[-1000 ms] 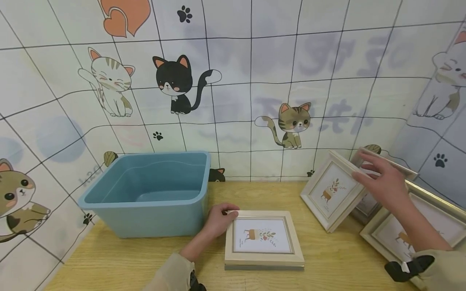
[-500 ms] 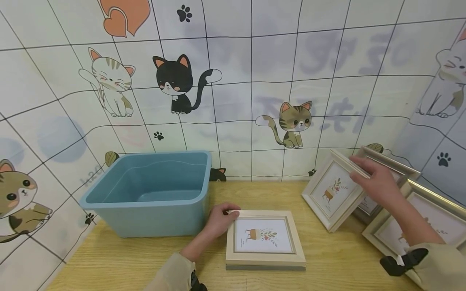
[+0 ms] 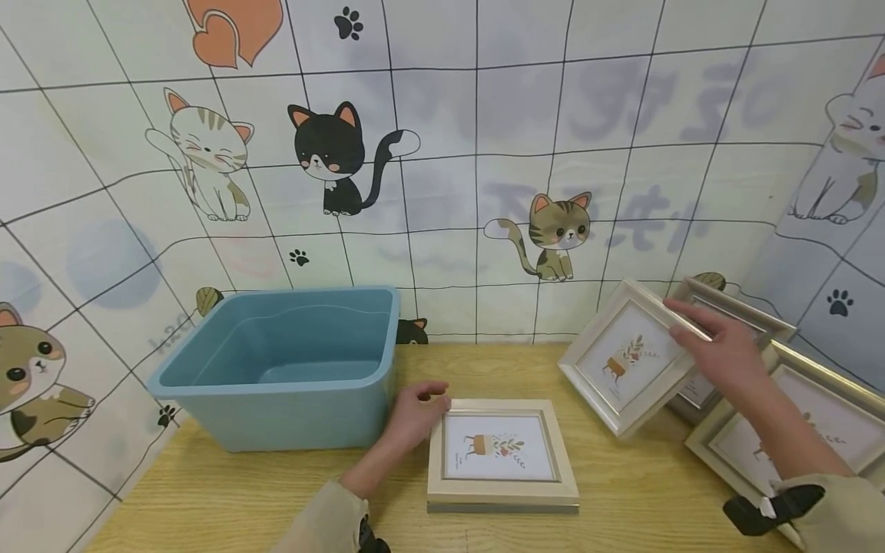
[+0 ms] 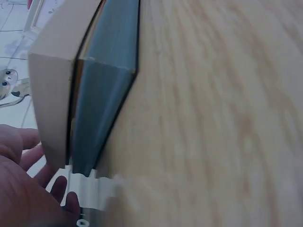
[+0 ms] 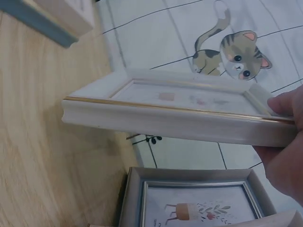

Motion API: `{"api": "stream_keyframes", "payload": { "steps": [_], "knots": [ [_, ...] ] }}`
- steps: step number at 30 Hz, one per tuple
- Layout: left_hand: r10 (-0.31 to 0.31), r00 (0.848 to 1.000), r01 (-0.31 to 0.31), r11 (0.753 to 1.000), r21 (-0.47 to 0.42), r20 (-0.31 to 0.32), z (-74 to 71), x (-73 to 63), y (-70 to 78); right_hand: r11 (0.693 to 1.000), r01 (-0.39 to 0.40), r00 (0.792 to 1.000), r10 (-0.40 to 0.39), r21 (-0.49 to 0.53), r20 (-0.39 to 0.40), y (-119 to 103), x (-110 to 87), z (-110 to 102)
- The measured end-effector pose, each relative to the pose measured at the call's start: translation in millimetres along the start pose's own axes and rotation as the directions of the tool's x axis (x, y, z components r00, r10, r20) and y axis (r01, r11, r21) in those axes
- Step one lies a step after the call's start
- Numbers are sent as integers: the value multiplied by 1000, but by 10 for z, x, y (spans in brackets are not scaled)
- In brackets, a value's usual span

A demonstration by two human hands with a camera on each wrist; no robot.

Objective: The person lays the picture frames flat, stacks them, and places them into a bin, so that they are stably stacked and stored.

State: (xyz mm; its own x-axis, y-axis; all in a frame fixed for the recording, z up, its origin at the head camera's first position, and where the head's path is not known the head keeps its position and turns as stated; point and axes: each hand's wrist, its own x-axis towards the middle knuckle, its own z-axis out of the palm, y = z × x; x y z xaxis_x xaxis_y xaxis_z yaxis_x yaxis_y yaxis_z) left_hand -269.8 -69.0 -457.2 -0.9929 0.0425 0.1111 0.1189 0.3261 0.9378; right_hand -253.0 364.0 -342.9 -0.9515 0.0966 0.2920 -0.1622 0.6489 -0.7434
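My right hand pinches the upper right edge of a white picture frame with a thin gold line. In the right wrist view, the thumb is on the front of that white frame and fingers are behind it. On the table a cream picture frame lies face up over a blue-grey frame. At their far left corner is my left hand, its fingers loosely bent and the thumb by the cream frame's edge. In the left wrist view, the left hand's fingers are beside the stack, not wrapped around it.
A blue plastic bin stands left of the stack, against the cat-patterned wall covering. A silvery frame and a gold-edged frame lean at the right. Wooden tabletop shows between them and the stack.
My right hand has taken hold of the white frame, which has swung a little leftward, away from the silvery one. The left hand's fingers have lifted slightly at the stack's corner.
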Motion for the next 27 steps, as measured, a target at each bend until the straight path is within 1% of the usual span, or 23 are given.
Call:
{"api": "stream_keyframes", "payload": {
  "steps": [1,3,4,5,6,7,8,9,10,11,12,13,14,15,17,19,22,24,26,27],
  "knots": [
    [10,1000,-10,1000,-11,-6,-14,-3,21,999,-6,1000,6,43,-4,-13,-13,-15],
    [63,998,-63,998,-31,-6,-46,-3,80,990,-10,1000,9,142,6,-48,-38,-46],
    [98,995,-99,994,-42,-5,-62,-1,119,973,-7,1000,3,230,18,-66,-47,-56],
    [137,991,-136,989,-52,-2,-79,3,166,946,-7,999,-4,325,35,-88,-55,-58],
    [177,984,-176,983,-50,2,-94,1,216,908,-4,998,-21,420,55,-110,-63,-50],
    [206,979,-205,978,-48,9,-106,-1,271,851,-1,996,-47,525,78,-133,-69,-36],
    [244,970,-243,969,-41,15,-115,0,325,792,4,992,-79,611,97,-155,-78,-13],
    [273,962,-272,962,-34,23,-122,-6,386,719,2,986,-116,695,116,-178,-86,17],
    [298,954,-297,955,-29,33,-128,-15,450,652,4,978,-160,758,133,-202,-97,52],
    [321,946,-320,947,-27,44,-129,-21,509,598,4,969,-202,802,145,-226,-107,90],
    [341,938,-340,940,-26,57,-130,-26,568,570,16,957,-245,822,152,-254,-120,127],
    [353,933,-352,936,-30,70,-128,-36,629,553,27,946,-284,833,158,-280,-136,160],
    [363,928,-361,932,-41,85,-127,-46,688,547,38,935,-315,836,164,-311,-151,190],
    [370,924,-367,929,-54,99,-128,-57,748,534,39,924,-341,845,173,-344,-159,221],
    [405,905,-396,914,-93,127,-130,-63,854,542,54,908,-376,839,185,-414,-175,278],
    [440,883,-421,896,-137,162,-140,-75,962,556,70,894,-404,828,195,-482,-186,327],
    [501,839,-466,863,-198,212,-156,-80,1088,554,78,866,-449,829,219,-567,-199,400],
    [523,816,-474,850,-230,248,-162,-91,1152,531,70,846,-480,844,231,-612,-208,452],
    [529,800,-471,845,-252,281,-162,-102,1197,510,64,831,-504,858,237,-651,-218,506],
    [529,794,-464,845,-264,298,-161,-108,1214,497,54,827,-509,866,240,-668,-224,534]
  ]
}}
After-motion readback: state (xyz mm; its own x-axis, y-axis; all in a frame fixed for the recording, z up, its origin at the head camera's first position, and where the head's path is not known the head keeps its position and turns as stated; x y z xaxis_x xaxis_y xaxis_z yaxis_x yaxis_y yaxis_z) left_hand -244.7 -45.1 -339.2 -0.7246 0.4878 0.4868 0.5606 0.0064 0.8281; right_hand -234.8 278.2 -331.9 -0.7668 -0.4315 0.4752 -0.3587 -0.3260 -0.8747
